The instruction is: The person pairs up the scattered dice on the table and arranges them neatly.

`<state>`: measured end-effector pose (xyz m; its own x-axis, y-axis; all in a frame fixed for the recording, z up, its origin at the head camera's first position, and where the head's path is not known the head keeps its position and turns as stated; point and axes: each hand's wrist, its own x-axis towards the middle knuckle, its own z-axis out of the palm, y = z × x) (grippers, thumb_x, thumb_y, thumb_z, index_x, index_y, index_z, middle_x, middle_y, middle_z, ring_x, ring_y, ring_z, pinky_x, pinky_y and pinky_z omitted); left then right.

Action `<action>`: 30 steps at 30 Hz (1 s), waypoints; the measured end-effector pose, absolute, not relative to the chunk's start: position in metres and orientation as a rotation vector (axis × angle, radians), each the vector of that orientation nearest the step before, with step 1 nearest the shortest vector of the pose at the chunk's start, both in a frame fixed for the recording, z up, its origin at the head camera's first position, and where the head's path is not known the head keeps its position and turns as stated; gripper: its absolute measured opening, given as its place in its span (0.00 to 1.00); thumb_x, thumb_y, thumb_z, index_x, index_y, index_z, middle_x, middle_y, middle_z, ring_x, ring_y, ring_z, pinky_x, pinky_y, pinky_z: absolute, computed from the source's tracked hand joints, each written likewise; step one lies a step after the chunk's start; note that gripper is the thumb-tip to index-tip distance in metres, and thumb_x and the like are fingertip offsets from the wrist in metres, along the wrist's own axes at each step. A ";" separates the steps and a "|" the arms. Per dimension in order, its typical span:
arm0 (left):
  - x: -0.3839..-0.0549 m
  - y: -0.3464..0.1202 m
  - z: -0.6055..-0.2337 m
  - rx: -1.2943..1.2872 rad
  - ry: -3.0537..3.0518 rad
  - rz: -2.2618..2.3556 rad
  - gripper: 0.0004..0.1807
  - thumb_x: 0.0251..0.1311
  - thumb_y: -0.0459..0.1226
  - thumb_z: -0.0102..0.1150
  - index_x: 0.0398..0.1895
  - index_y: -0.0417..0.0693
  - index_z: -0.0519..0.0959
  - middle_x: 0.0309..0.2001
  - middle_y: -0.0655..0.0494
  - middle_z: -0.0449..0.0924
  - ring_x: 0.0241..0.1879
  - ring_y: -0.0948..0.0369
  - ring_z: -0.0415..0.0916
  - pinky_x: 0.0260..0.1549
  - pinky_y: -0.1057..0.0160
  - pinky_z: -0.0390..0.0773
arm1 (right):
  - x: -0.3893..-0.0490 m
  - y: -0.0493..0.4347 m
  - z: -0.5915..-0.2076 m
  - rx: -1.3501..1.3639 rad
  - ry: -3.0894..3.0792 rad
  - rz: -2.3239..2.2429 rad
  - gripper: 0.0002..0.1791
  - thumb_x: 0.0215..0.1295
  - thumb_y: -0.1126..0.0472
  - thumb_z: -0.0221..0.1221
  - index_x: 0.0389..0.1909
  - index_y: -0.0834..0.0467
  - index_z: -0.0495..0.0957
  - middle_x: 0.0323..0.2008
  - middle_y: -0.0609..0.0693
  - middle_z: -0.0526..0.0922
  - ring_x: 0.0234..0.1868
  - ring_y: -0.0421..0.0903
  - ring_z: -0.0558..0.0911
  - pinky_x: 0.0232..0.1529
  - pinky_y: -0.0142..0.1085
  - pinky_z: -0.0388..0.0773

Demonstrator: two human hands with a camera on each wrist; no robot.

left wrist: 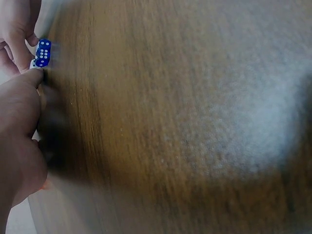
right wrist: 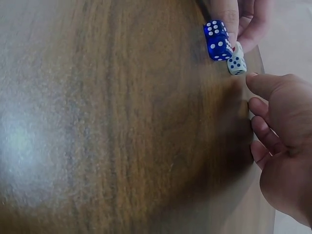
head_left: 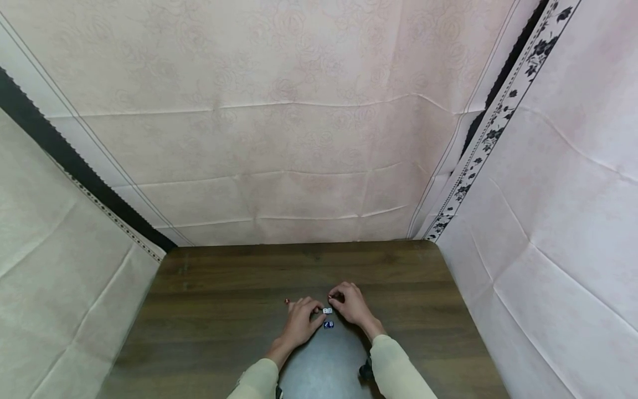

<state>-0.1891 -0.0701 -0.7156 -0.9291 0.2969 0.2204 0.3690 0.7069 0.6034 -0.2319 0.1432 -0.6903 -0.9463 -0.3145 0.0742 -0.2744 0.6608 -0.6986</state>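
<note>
Setting: pale pink fabric panels [head_left: 279, 138], embossed with faint rose outlines and creased in horizontal folds, hang behind and to both sides; the right panel carries a black floral border strip [head_left: 490, 133].

Surface: dark brown wooden table [head_left: 209, 310], smooth laminate with lengthwise grain and a dull sheen near the front edge.

Item 1, red bead [head_left: 286, 301]: a tiny red object on the table just left of the left hand; too small to tell its shape.

Item 2, left hand [head_left: 302, 321]: cream sleeve at the wrist, palm down on the table, fingers curled inward toward the dice. In the right wrist view its fingertips [right wrist: 229, 14] rest against the blue die. Whether they pinch it or only touch it cannot be told.

Item 3, blue die [right wrist: 218, 40]: translucent blue plastic cube with rounded corners and white pips, lying on the table between the two hands, nearer the person than the white die.

Item 4, white die [right wrist: 237, 62]: opaque white cube with blue pips, touching the blue die on the table.

Item 5, right hand [head_left: 351, 303]: cream sleeve, fingers loosely curled, thumb tip [right wrist: 256, 83] just beside the white die. It holds nothing that can be seen.
</note>
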 end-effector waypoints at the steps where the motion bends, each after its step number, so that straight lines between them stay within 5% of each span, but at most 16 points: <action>1: -0.189 -0.070 -0.716 -0.549 -2.802 -1.026 0.08 0.72 0.42 0.78 0.49 0.55 0.91 0.38 0.64 0.82 0.40 0.67 0.73 0.51 0.55 0.63 | -0.232 0.143 -0.691 -0.496 2.819 -1.165 0.03 0.78 0.61 0.72 0.47 0.53 0.92 0.49 0.49 0.90 0.52 0.49 0.86 0.71 0.59 0.77; 7: -0.189 -0.070 -0.716 -0.551 -2.789 -1.031 0.07 0.72 0.42 0.78 0.49 0.55 0.91 0.39 0.63 0.83 0.40 0.67 0.74 0.51 0.55 0.63 | -0.230 0.142 -0.693 -0.500 2.858 -1.095 0.02 0.77 0.60 0.73 0.46 0.51 0.93 0.46 0.46 0.88 0.50 0.45 0.81 0.56 0.47 0.78; 30: -0.188 -0.070 -0.712 -0.529 -2.797 -1.080 0.08 0.72 0.41 0.78 0.49 0.54 0.91 0.39 0.62 0.83 0.41 0.66 0.75 0.52 0.54 0.64 | -0.229 0.143 -0.696 -0.517 2.876 -1.077 0.04 0.76 0.58 0.74 0.47 0.50 0.93 0.46 0.45 0.87 0.48 0.44 0.79 0.54 0.44 0.77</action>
<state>-0.1884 -0.0695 -0.7124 -0.9350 0.2844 0.2119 0.3530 0.6885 0.6336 -0.2292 0.1428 -0.6958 -0.9445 -0.3160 0.0895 -0.2970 0.7056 -0.6434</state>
